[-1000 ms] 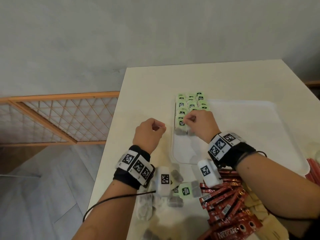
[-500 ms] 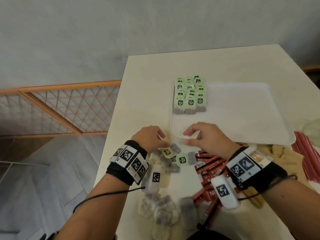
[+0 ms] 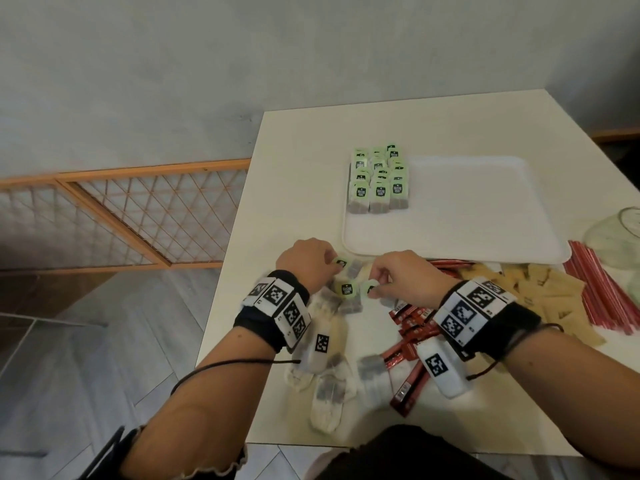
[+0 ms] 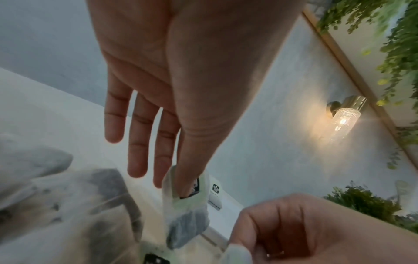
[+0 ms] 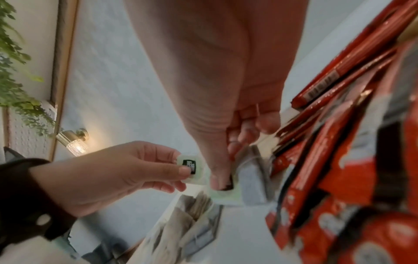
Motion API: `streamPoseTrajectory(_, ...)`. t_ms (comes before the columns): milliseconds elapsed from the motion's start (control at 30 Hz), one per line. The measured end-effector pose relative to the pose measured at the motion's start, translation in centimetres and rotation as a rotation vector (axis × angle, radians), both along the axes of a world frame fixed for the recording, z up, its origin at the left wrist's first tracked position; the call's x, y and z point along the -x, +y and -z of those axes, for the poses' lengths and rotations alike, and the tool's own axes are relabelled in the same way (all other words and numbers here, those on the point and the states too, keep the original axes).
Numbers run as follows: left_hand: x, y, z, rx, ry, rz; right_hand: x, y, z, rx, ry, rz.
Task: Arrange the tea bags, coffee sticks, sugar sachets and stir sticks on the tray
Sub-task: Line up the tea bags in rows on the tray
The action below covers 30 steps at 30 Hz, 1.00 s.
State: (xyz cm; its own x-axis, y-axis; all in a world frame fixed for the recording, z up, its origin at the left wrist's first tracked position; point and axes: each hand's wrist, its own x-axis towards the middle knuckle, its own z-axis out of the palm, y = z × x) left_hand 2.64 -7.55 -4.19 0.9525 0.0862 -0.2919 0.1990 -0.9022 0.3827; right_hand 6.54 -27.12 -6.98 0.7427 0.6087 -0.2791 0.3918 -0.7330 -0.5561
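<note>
The white tray (image 3: 467, 216) carries neat rows of green-tagged tea bags (image 3: 379, 183) in its far-left corner. Just in front of the tray, my left hand (image 3: 330, 265) pinches a tea bag (image 3: 346, 266) by its green tag; in the left wrist view thumb and forefinger of the left hand (image 4: 178, 185) grip that tea bag (image 4: 187, 210). My right hand (image 3: 375, 285) pinches another tea bag (image 3: 369, 291), shown in the right wrist view with the thumb of the right hand (image 5: 222, 172) on that tea bag's (image 5: 251, 182) tag. A third tagged tea bag (image 3: 348, 289) lies between the hands.
Loose tea bags (image 3: 329, 379) lie near the table's front edge. Red coffee sticks (image 3: 410, 337) sit under my right wrist, brown sugar sachets (image 3: 526, 292) and red striped stir sticks (image 3: 599, 285) to the right. A glass jar (image 3: 616, 233) stands at the right edge.
Both hands have come back from the tray's tea bag rows to the loose pile near me. Each has now taken hold of a tea bag by its tag.
</note>
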Motion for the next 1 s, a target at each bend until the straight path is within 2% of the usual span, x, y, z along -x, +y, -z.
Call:
streamPoseTrajectory(233,1.9,-1.1,-0.5,0.177,-0.161,0.094,1.5,-0.3,-1.9,-0.285,-0.137,0.03)
streamPoseTrajectory(367,2.2,-0.8,-0.9,0.296,-0.165,0.143,2.4,-0.5,-2.2,-0.353,-0.087,0.071)
streamPoseTrajectory(433,1.9,-0.1,-0.9,0.173,-0.112,0.163,2.7,-0.7,-2.0,-0.368,-0.108,0.1)
streamPoseTrajectory(533,1.5,0.9,-0.4,-0.198,0.082,0.186,2.8,-1.2,-1.8,-0.391,-0.117,0.143)
streamPoseTrajectory(600,1.5,0.8,0.3,-0.299,0.183,0.199,2.9,-1.5,-1.8,-0.379,-0.109,0.159)
streamPoseTrajectory(1000,-0.9,-0.6,-0.2,-0.208,0.22,0.293,2.6,-2.9,-2.0,-0.352,-0.089,0.174)
